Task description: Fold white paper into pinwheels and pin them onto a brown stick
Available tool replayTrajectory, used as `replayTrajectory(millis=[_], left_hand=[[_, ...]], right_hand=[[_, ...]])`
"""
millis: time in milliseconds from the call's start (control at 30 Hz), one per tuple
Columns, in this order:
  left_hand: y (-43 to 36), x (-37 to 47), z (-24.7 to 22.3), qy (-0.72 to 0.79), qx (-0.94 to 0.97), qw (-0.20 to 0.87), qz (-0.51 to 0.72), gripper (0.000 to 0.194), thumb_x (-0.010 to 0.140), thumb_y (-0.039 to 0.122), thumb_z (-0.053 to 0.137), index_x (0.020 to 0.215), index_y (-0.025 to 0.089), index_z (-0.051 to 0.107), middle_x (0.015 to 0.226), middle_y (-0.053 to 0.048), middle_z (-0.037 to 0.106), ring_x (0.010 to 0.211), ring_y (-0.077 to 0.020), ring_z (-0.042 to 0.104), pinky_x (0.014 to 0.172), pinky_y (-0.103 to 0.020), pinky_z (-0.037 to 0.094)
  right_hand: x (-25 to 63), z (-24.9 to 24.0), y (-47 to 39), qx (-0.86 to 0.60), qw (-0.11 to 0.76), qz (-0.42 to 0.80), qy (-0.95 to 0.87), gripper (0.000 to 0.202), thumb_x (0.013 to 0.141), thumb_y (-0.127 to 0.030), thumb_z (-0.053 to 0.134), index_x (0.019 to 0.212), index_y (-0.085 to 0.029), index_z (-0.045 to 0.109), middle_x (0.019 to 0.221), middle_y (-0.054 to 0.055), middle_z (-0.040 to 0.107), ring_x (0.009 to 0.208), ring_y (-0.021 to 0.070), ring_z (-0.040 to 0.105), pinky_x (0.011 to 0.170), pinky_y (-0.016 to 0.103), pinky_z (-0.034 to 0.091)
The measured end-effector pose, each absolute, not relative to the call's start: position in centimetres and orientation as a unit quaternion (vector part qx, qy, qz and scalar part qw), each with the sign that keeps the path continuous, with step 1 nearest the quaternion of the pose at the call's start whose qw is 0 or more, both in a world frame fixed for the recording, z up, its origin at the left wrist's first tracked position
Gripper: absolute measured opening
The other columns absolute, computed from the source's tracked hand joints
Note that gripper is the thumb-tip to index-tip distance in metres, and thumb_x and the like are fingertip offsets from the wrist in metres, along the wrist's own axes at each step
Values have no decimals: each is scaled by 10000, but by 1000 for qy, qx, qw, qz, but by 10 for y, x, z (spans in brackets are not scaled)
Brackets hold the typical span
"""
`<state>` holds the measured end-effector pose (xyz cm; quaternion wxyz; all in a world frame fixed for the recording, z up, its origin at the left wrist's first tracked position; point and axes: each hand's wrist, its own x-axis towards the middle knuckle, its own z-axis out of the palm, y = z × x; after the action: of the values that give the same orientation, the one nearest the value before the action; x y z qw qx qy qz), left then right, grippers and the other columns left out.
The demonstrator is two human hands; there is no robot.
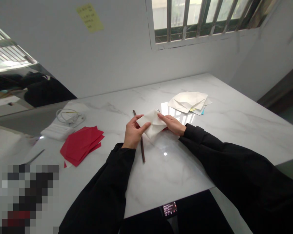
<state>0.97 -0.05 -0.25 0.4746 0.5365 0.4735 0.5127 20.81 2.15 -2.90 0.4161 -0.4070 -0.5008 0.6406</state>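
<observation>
Between my two hands is a folded cream-coloured sheet of paper (155, 128), held just above the table. My left hand (133, 132) grips its left side, thumb on top and fingers underneath. At the upper right, my right hand (172, 124) pinches a folded flap, its thumb pressing near the edge. A bit of red shows under the right fingers; I cannot make out what it is. Below my left hand a thin dark brown stick (143, 151) lies on the table, partly covered by the hand.
Red paper sheets (81, 146) lie fanned at the left, beside a white box (57, 130) and a coiled white cable (68, 116). Behind my right hand rests a pile of folded cream papers (188, 101). The marble-patterned table (239, 130) meets the wall at the back.
</observation>
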Motion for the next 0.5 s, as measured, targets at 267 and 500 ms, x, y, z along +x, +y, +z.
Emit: replayTrajectory(millis=[267,500], left_hand=[[-4,11,1,477,542,479,499,679,678,414,894,1246,171,613,878,-47,765,742,-201,728,724,-321,593],[-6,14,0,475,522,496,506,743,649,390,909,1286,176,592,895,-59,782,711,-196,724,696,-313,589]], right_hand=[[208,-27,18,-364,400,652,-531,570,782,-697,767,867,-134,763,783,56,740,655,152,645,574,238,498],[210,-22,14,-376,399,614,-568,432,785,-527,821,936,-123,786,807,47,753,692,158,663,620,243,503]])
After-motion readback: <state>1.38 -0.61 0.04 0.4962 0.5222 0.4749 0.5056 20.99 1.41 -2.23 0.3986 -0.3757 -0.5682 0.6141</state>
